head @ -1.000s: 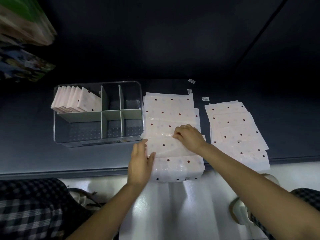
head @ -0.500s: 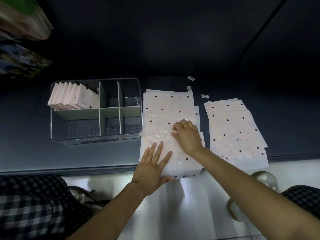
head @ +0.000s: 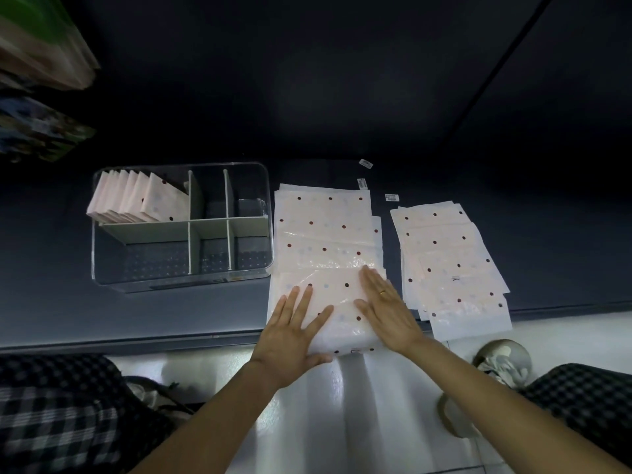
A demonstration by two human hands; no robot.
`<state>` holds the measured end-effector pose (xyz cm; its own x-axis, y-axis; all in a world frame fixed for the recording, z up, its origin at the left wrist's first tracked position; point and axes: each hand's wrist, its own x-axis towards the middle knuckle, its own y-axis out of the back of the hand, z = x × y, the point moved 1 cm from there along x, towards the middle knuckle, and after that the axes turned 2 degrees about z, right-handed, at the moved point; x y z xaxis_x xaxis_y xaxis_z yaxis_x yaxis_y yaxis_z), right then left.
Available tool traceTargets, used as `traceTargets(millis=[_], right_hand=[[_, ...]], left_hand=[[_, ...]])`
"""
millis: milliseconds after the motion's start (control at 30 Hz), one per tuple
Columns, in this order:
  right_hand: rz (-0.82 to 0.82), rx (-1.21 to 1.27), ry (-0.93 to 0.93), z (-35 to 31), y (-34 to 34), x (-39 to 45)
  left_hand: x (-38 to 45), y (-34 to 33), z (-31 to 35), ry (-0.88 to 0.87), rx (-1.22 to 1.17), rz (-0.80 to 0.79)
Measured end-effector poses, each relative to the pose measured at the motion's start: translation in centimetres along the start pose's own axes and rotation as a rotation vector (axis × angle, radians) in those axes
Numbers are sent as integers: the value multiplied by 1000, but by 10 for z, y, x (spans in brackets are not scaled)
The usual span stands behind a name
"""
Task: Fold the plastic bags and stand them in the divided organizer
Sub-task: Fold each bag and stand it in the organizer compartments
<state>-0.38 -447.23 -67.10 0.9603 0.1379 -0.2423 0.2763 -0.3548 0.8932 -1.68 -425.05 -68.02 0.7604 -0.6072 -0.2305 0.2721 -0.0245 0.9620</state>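
- The left hand (head: 293,331) lies flat, fingers straight and spread, pressing the near left part of a dotted plastic bag (head: 328,254); it grasps nothing.
- The right hand (head: 386,307) is flat too, fingers straight and close together, pressing the near right part of the same bag, with a ring on one finger; it grasps nothing either.
- That bag tops a pile in the middle of the dark surface (head: 51,302), and its near end hangs just over the surface's near edge.
- A second pile of dotted bags (head: 448,261) lies flat to the right, apart from the middle pile.
- The clear divided organizer (head: 113,282) stands to the left, just beside the middle pile.
- A row of folded bags (head: 136,200) stands on edge in its far left compartment, leaning left.
- Pale dividers (head: 196,230) split the organizer into compartments; the near ones show only the dotted floor.
- Three small labels (head: 391,197) lie on the surface beyond the piles.
- Checked fabric (head: 51,412) shows at the near left and near right corners.
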Motion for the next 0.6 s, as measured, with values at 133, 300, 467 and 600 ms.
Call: traceTargets(millis=[133, 300, 467, 600], right_hand=[[146, -25, -62, -1, 21, 19], [-29, -38, -109, -6, 48, 51], [-219, -183, -118, -12, 61, 69], [-233, -133, -99, -15, 63, 63]], left_hand=[[-1, -1, -1, -2, -4, 8], [1, 2, -2, 13, -41, -1], [5, 9, -4, 24, -85, -9], [5, 19, -7, 55, -101, 62]])
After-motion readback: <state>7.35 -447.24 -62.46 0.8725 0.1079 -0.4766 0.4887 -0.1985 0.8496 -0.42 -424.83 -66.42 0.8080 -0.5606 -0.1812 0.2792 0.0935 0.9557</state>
